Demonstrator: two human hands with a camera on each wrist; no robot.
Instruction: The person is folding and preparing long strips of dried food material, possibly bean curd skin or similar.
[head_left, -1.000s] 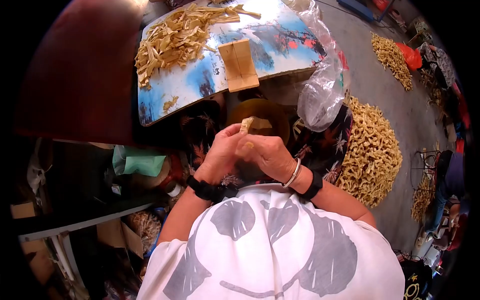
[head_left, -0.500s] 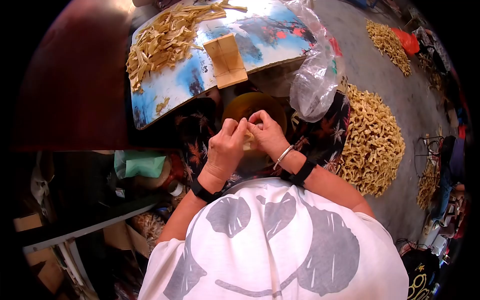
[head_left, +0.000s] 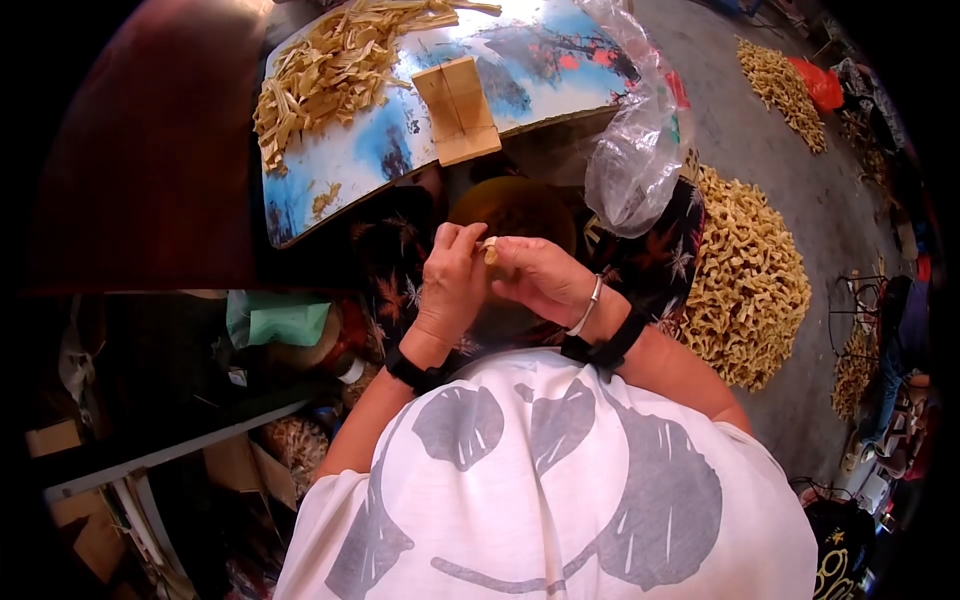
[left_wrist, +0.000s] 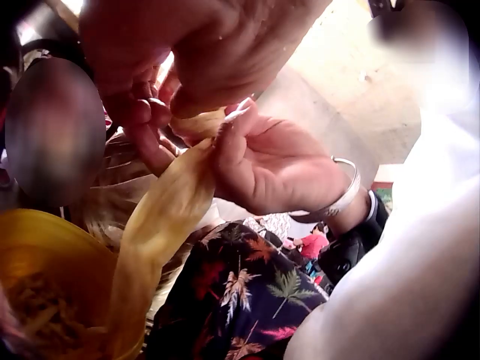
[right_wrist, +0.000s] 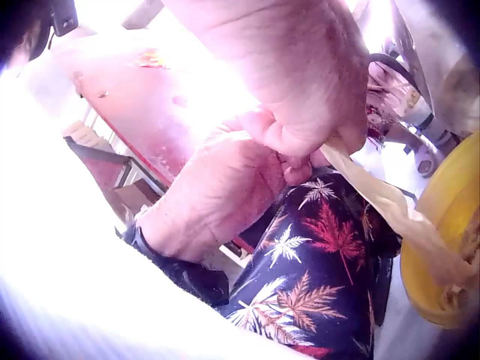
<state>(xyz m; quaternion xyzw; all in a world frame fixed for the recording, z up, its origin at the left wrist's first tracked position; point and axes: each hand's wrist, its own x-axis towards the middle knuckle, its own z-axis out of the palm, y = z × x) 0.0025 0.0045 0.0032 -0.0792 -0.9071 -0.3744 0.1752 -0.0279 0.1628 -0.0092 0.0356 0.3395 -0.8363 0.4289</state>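
A pale yellow strip (left_wrist: 161,217) hangs from between the two hands towards a yellow bowl (left_wrist: 67,251); the right wrist view shows the strip (right_wrist: 390,201) from the other side. The left hand (head_left: 452,283) pinches the strip's upper part with curled fingers. Against it, the right hand (head_left: 545,277), with a bracelet at the wrist, pinches the same piece between thumb and fingertips. In the head view the bowl (head_left: 520,205) lies beyond the hands, between the patterned trouser legs. Small strips lie inside it. The hands hide part of the held piece.
A painted board (head_left: 375,150) carries a pile of yellow strips (head_left: 325,75) and an L-shaped wooden piece (head_left: 457,110). Clear plastic (head_left: 635,170) hangs at its right edge. A large heap of knotted pieces (head_left: 745,290) lies on the floor at right. A dark red surface (head_left: 150,150) stands at left.
Since the earlier frames, the fingers have shifted around the piece. The right hand has turned, its fingers lower and more spread than half a second ago. The camera view has moved slightly.
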